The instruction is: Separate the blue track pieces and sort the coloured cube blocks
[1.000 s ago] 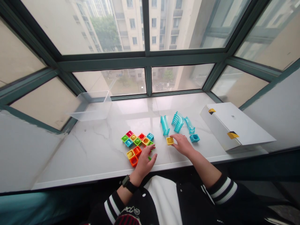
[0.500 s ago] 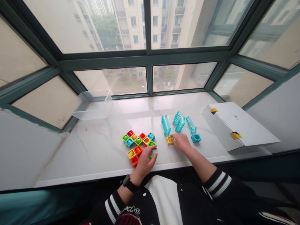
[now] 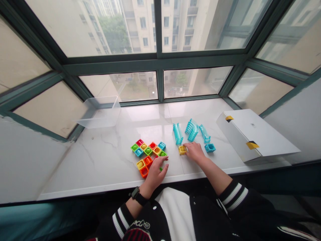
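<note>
My right hand [image 3: 194, 152] has its fingers around the far and right sides of a small yellow toy block [image 3: 182, 150], which stands on the white sill. Over the near right part of a cluster of coloured square blocks [image 3: 148, 151] lies my left hand [image 3: 156, 170], thumb apart from the fingers, hiding some of the blocks. The cluster has red, orange, yellow, green and blue pieces with round hollows. Just beyond the yellow block is a clear blue straight track piece [image 3: 178, 134]. To the right of my right hand sits a blue square block [image 3: 210, 148].
A curved clear blue track piece [image 3: 192, 130] and a shorter one [image 3: 205, 134] lie further back. The clear plastic bin [image 3: 102, 122] stands at back left, and a white box [image 3: 255, 137] with yellow-black tabs at right. Green window frames [image 3: 140, 68] border the marble sill [image 3: 95, 167].
</note>
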`<state>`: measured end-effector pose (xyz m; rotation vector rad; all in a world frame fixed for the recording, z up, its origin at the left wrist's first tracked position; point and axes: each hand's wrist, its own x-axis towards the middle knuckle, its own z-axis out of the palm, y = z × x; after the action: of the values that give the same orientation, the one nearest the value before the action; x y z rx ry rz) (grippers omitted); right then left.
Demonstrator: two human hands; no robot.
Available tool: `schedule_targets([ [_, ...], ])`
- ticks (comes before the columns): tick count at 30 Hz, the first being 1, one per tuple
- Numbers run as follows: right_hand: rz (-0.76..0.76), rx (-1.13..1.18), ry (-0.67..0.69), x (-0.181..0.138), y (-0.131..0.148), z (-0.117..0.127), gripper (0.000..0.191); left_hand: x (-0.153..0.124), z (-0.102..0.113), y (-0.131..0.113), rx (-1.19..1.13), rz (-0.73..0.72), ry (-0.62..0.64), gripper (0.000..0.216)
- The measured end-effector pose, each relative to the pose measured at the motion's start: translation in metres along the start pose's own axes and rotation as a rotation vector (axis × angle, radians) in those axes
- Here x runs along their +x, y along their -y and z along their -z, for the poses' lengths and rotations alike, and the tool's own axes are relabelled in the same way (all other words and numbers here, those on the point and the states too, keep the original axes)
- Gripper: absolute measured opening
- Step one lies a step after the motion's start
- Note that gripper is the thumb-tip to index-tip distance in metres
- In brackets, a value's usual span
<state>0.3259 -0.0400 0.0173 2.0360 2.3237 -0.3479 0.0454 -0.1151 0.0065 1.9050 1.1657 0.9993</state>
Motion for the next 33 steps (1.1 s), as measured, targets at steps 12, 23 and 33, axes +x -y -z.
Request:
schedule_targets([
  [12,0.016,0.004,-0.001,-0.001,0.001,-0.002,0.047,0.001,-0.001,0.002,-0.003,0.014,-0.005,0.032],
  [23,-0.077,0.060,-0.227,-0.019,-0.052,0.010,0.048,-0.001,0.001,-0.001,0.011,0.012,-0.009,0.025],
  [33,-0.177,0.047,-0.114,-0.024,-0.067,0.005,0.033,0.000,0.001,0.000,0.002,0.012,0.009,0.024],
])
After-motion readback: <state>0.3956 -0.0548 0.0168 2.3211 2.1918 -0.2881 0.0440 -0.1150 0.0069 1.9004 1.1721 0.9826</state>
